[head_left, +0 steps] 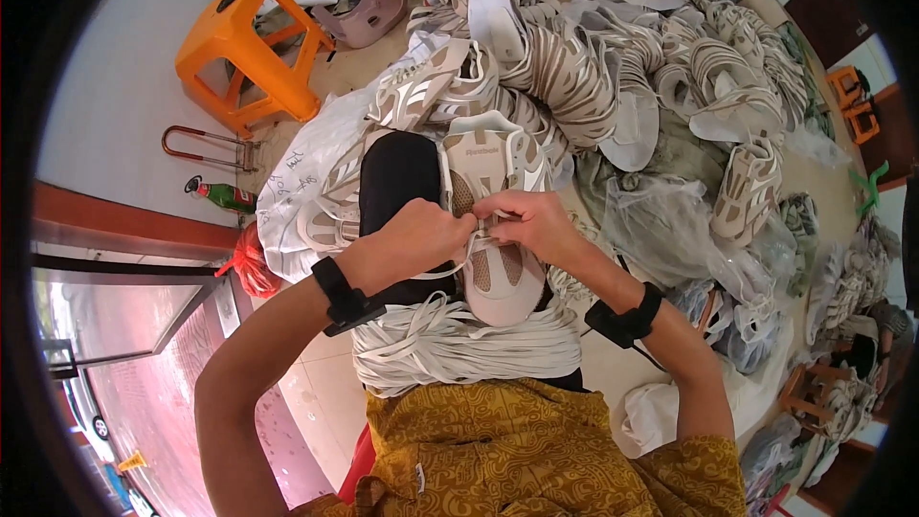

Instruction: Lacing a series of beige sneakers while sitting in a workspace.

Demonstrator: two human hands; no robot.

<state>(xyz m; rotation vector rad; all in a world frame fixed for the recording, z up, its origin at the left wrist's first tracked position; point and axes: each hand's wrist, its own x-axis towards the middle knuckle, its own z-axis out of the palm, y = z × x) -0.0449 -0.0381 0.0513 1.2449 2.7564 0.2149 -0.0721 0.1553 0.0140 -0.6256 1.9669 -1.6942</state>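
In the head view, I see the right hand (526, 226) pinching a white lace (468, 254) over a beige shoe upper (503, 292) on the lap, just beyond the lace bundle (469, 349). The left hand (431, 232) curls beside it; I can't tell what it grips.

This looks like a small shoe workshop. Big heaps of beige and white shoe tops (565, 86) lie all around, many tucked inside each other. One shoe (483, 163) and a fat bundle of white laces (464, 354) lie on a person's lap. There are clear plastic bags (675, 220) and an orange stool (257, 59) too.
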